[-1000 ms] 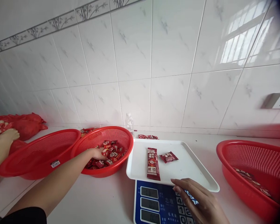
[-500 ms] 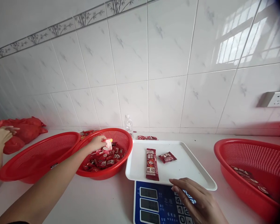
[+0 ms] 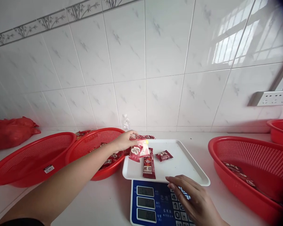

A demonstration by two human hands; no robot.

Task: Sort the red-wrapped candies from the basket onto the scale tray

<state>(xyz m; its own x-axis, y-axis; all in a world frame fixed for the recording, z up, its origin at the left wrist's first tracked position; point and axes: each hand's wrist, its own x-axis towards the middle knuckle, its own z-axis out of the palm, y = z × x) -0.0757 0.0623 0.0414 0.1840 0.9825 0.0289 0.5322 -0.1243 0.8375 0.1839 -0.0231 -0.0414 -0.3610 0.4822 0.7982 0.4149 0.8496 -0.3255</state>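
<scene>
My left hand (image 3: pixel 125 141) holds a few small red and pink candy packets (image 3: pixel 138 151) just over the left edge of the white tray (image 3: pixel 186 166). On the tray lie a long red stick packet (image 3: pixel 148 164) and a small red packet (image 3: pixel 163 155). The tray sits on a blue scale (image 3: pixel 153 204). My right hand (image 3: pixel 195 201) rests flat on the scale's keypad, holding nothing. The red basket (image 3: pixel 94 141) with several red candies lies behind my left forearm.
An empty-looking red basket (image 3: pixel 33 157) stands at the left, with a red bag (image 3: pixel 11 131) behind it. A big red basket (image 3: pixel 250 169) with some packets is at the right, another red rim (image 3: pixel 280 130) beyond it. A water bottle (image 3: pixel 125 122) stands by the tiled wall.
My left hand lifted packets out of the candy basket and carried them right, over the tray's edge. Another person's hands at the far left have gone out of view. My right hand stayed put.
</scene>
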